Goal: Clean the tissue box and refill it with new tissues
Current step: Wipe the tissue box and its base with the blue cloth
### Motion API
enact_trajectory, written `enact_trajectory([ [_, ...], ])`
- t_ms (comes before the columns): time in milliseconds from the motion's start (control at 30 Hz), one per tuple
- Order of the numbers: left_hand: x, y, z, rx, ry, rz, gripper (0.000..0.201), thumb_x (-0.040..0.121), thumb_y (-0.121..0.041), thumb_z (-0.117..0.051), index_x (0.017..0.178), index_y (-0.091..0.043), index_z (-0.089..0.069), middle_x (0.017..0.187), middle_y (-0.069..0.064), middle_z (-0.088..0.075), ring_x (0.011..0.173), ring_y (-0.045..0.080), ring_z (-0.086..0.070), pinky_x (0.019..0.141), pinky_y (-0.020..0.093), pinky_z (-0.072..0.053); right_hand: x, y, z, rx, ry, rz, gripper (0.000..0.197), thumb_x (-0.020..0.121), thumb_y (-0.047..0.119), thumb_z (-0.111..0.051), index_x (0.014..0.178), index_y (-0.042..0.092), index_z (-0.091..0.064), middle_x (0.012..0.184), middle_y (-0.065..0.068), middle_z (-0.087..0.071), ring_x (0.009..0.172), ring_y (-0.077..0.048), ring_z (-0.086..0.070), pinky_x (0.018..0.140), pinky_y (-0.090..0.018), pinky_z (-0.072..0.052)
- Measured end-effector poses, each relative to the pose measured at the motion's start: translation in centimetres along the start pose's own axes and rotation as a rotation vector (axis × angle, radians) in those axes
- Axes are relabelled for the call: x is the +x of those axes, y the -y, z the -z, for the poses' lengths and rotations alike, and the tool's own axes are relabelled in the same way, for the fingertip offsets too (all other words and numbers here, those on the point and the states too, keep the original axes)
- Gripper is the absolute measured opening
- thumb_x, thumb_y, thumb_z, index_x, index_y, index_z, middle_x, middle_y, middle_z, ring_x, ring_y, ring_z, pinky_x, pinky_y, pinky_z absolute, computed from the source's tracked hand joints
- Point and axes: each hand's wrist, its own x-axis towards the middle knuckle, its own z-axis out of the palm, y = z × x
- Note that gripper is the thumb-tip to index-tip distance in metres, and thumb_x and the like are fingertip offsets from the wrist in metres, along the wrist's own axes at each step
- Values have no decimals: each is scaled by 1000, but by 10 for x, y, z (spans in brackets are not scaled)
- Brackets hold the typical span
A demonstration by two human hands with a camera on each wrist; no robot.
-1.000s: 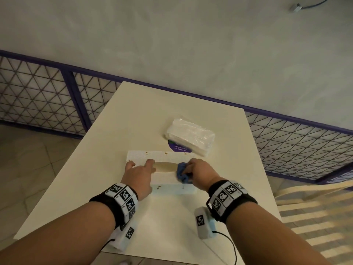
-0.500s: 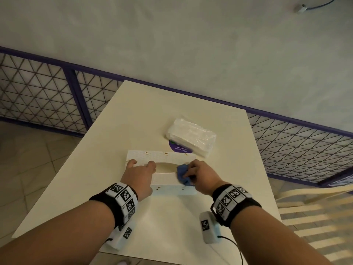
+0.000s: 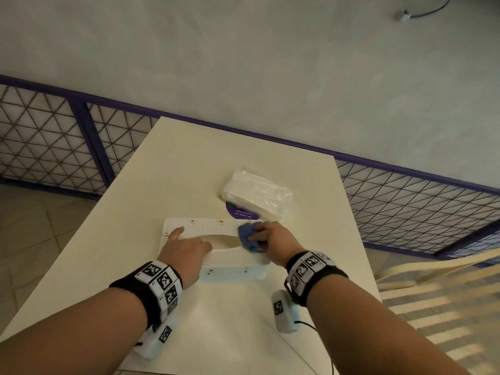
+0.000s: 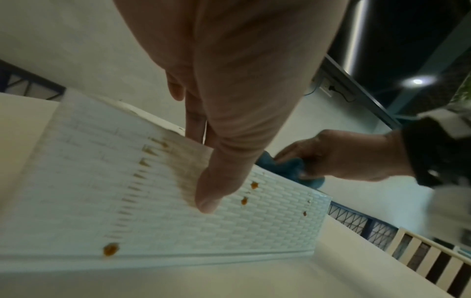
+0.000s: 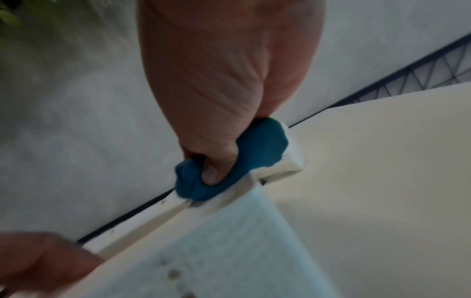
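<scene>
Cream table (image 3: 167, 169) beside a purple mesh railing (image 3: 405, 201) carried a white woven-pattern tissue box (image 3: 197, 228) near its front edge.
Left hand (image 3: 184, 251) lay flat on the box lid, fingers straight, thumb (image 4: 211, 193) pressed on the spotted side; right hand (image 3: 273, 238) pinched a crumpled blue cloth (image 3: 247, 235) against the lid; a wrapped tissue pack (image 3: 257, 194) lay just behind.

Your head view looks down and forward over the surface (image 3: 173, 169). Both wrist views sit close and low, facing away along your fingers; all three share the tissue box (image 3: 200, 228).
</scene>
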Motion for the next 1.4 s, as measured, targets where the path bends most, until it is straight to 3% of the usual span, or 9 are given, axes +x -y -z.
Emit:
enact_trajectory([
  [167, 0, -1, 1, 31, 17, -1, 54, 77, -17, -57, 129, -33, -49, 118, -9, -59, 104, 11, -61, 117, 38, -1, 9, 7, -8, -43, -13, -96, 31, 94, 18, -52, 123, 21, -64, 140, -5, -48, 126, -31, -40, 104, -26, -29],
  [333, -6, -7, 1, 17, 6, -10, 56, 77, -10, -53, 128, -31, -51, 122, -8, -57, 102, 13, -59, 108, 33, -17, -29, 2, -9, 13, 49, -38, 29, 82, 13, -67, 110, 18, -72, 124, -5, -61, 118, -24, -47, 91, -17, -31],
  [533, -10, -7, 9, -1, 27, -5, 61, 76, -6, -50, 131, -34, -47, 126, -11, -54, 106, 13, -57, 109, 35, -14, -2, 4, -3, -16, -43, -120, 29, 91, 17, -56, 118, 22, -67, 135, -2, -50, 123, -26, -40, 102, -23, -29],
  [800, -11, -9, 15, 12, 90, 0, 57, 83, -12, -50, 135, -34, -45, 125, -12, -56, 92, 21, -40, 80, 24, -21, -41, 18, -14, 81, 41, -28, 26, 82, 9, -68, 107, 14, -73, 123, -5, -62, 115, -26, -49, 92, -18, -31],
  [967, -7, 6, 16, 36, 83, -70, 63, 87, -4, -40, 142, -35, -35, 135, -16, -48, 118, 27, -37, 108, 29, -25, -63, 13, 15, 207, 173, -137, 26, 81, 2, -60, 101, 13, -73, 109, -7, -67, 101, -26, -61, 89, -29, -48],
  [1100, -6, 22, 26, 198, 108, -96, 66, 89, 1, -34, 148, -25, -19, 157, -6, -20, 145, 16, -17, 117, 37, 0, -83, 1, 26, 463, -106, -374, 22, 87, 4, -53, 98, 17, -67, 90, 1, -64, 81, -19, -62, 68, -23, -50],
  [1233, -13, -12, 29, 32, 34, -42, 62, 86, -16, -49, 145, -25, -30, 152, -7, -32, 136, 9, -34, 114, 43, -4, -89, -4, 18, 551, -252, -450, 17, 91, 13, -52, 99, 20, -65, 89, 0, -67, 85, -18, -61, 69, -20, -44],
  [1300, -19, -37, 26, -18, 31, 15, 48, 86, -47, -46, 129, -26, -47, 133, -8, -51, 122, 13, -46, 109, 46, -9, -86, 0, 12, 527, -240, -450, 17, 92, 15, -52, 103, 19, -65, 92, 1, -66, 87, -17, -59, 76, -24, -42],
  [1400, -26, -57, 18, 39, 108, 89, 71, 71, -73, -50, 121, -23, -48, 124, -6, -50, 119, 18, -44, 106, 46, -13, -76, 13, 13, 456, -237, -372, 20, 91, 12, -52, 106, 16, -66, 95, 2, -62, 88, -14, -55, 79, -22, -37],
])
